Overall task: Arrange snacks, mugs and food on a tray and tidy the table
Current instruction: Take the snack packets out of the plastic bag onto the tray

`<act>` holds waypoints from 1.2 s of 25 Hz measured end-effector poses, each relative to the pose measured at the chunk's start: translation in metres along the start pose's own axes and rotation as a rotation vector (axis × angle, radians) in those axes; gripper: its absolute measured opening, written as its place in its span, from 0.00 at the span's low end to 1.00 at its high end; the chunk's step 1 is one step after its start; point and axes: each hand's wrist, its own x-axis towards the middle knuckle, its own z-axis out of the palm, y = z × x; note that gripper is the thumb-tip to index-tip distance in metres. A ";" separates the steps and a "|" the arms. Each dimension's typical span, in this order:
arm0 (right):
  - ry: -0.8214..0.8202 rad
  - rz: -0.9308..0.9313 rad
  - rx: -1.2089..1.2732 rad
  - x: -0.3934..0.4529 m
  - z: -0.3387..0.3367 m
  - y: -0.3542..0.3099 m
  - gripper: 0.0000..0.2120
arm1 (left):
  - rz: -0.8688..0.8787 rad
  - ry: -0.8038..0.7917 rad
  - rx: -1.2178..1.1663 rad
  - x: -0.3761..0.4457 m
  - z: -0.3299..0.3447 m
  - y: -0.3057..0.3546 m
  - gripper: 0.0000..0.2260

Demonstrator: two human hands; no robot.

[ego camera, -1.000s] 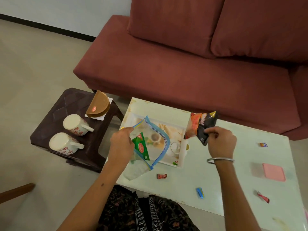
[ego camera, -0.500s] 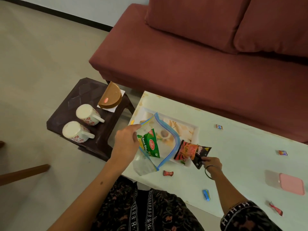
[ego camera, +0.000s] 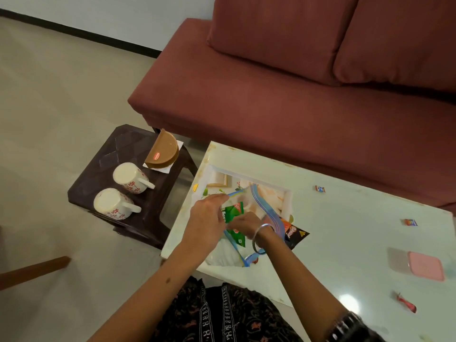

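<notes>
A clear zip bag with a blue rim lies open over the white tray at the table's left end. My left hand pinches the bag's rim. My right hand reaches into the bag and grips the green snack packet. An orange and black snack packet lies on the table just right of the bag. Two white floral mugs rest on their sides on the dark stool.
A brown half-round box sits on a napkin at the stool's far corner. Small candies and a pink lid lie on the white table. A red sofa stands behind. A wooden leg crosses the floor at left.
My right hand let go of the orange and black packet, which now lies beside the bag, and moved into the bag onto the green packet. The camera view shifted left.
</notes>
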 end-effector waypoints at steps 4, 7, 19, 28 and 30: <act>0.031 0.199 -0.059 0.020 0.001 -0.001 0.14 | 0.019 -0.050 0.020 -0.006 0.003 -0.001 0.17; 0.112 0.151 -0.087 0.014 0.007 -0.006 0.10 | 0.040 -0.059 0.043 -0.009 0.004 -0.006 0.16; 0.680 -0.335 0.089 -0.119 -0.100 -0.027 0.06 | -0.096 0.018 0.181 0.017 0.004 -0.032 0.18; 0.745 -0.064 0.130 0.031 -0.129 0.050 0.07 | -0.179 0.123 0.142 0.017 0.006 -0.050 0.15; 0.728 0.042 0.361 0.066 -0.132 0.070 0.07 | -0.215 0.143 0.132 0.012 0.010 -0.053 0.16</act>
